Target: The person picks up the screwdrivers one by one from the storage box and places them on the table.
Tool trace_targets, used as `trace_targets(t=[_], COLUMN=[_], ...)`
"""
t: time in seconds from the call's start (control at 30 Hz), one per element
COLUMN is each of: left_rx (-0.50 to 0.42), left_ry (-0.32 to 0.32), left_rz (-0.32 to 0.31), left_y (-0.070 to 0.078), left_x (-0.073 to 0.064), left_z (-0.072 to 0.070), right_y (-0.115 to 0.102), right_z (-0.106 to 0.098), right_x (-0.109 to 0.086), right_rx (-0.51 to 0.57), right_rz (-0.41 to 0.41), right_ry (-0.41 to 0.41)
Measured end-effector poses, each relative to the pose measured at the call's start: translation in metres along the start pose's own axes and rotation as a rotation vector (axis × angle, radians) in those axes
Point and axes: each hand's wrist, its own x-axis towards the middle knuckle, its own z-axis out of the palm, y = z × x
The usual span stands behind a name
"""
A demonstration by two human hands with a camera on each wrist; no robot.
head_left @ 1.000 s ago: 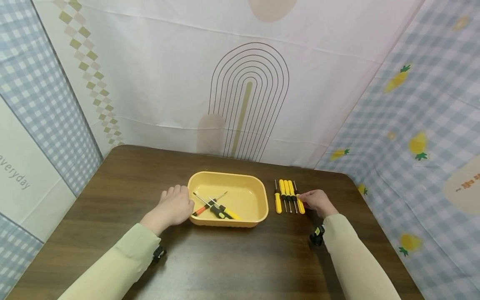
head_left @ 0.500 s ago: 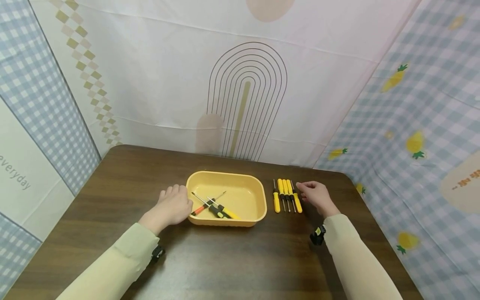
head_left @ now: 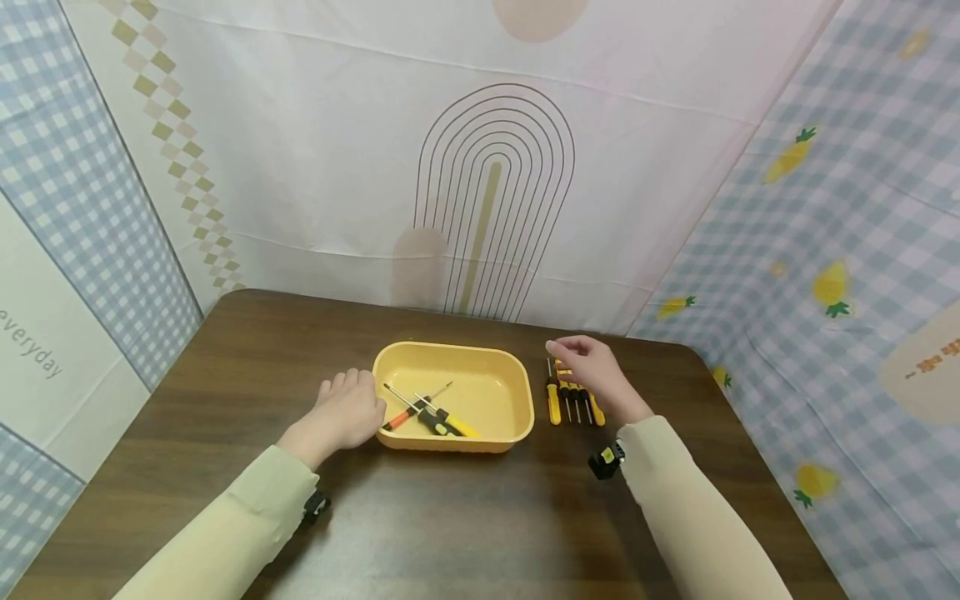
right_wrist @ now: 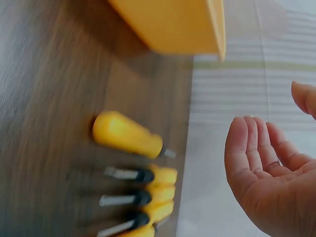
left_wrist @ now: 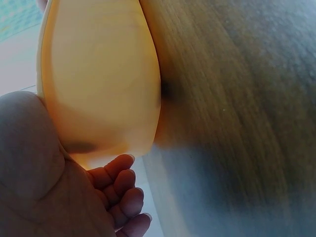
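The left hand [head_left: 347,408] grips the left end of a yellow plastic bin [head_left: 487,400], thumb at the rim. In the left wrist view its curled fingers [left_wrist: 121,182] are against the outer wall. Three screwdrivers lie crossed inside the bin: one with an orange handle [head_left: 397,420], one black and yellow [head_left: 432,422], one with a yellow handle [head_left: 461,426]. The right hand [head_left: 596,371] hovers over a row of yellow-handled screwdrivers, partly covering them. It holds nothing, fingers loosely bent and thumb apart. The leftmost screwdriver [head_left: 554,405] shows beside it, handle toward the person.
A dark brown wooden table [head_left: 480,525] carries the bin and the row, which lies just right of the bin. A patterned white cloth [head_left: 322,167] hangs behind the table, and a blue checked cloth [head_left: 847,208] hangs along the right side.
The right hand has left the rightmost screwdriver, risen and moved left over the row. Left hand and bin have stayed in place.
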Motion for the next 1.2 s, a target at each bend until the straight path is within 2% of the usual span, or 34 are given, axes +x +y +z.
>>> trace_targets(t=[0.2, 0.37, 0.6, 0.7, 0.83, 0.97, 1.2], left_rx=[0.001, 0.005, -0.001, 0.001, 0.007, 0.014, 0.023], left_ry=[0.000, -0.003, -0.008, -0.009, -0.005, -0.001, -0.003], left_rz=[-0.004, -0.006, -0.007, -0.005, -0.004, -0.009, -0.015], left_y=[-0.001, 0.000, 0.001, 0.001, 0.001, 0.001, 0.002], left_x=[0.001, 0.000, -0.001, 0.000, 0.000, 0.000, 0.000], left_z=[0.001, 0.000, -0.002, -0.002, -0.001, -0.001, -0.001], right_y=[-0.013, -0.016, -0.022, -0.032, -0.032, -0.023, -0.023], right_z=[0.017, 0.028, 0.044, 0.049, 0.057, 0.068, 0.089], right_x=[0.000, 0.000, -0.003, -0.008, -0.007, -0.002, -0.009], right_rx=[-0.004, -0.047, -0.056, -0.066, -0.072, -0.066, -0.088], right_rz=[-0.021, -0.031, -0.054, -0.045, -0.052, -0.092, -0.137], right_ry=[-0.058, -0.083, -0.134, -0.166, -0.192, -0.211, -0.310])
